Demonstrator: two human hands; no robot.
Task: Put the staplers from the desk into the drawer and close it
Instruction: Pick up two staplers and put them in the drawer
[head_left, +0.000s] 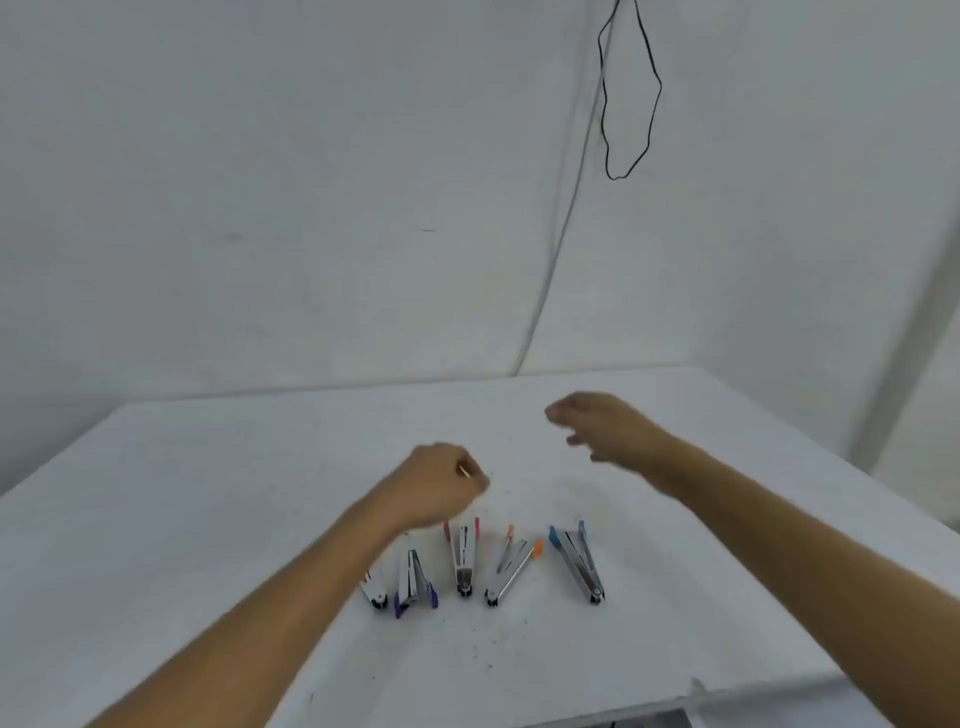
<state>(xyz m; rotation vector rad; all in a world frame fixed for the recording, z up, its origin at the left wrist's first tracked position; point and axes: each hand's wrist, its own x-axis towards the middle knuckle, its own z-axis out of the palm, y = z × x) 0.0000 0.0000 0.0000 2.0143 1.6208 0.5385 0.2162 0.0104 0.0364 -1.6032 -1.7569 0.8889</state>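
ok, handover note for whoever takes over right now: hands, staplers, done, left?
Left hand: loosely closed over the row, apparently empty.
Right hand: open, empty, above the desk.
Staplers, all on the desk in a row: one half hidden under the left forearm, purple, pink, orange, blue.
Done: nothing stowed.
Left: all five into the drawer, barely visible at the bottom edge, then close it.

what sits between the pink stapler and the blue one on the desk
The orange stapler lies between the pink stapler and the blue stapler, apart from both, in the head view.
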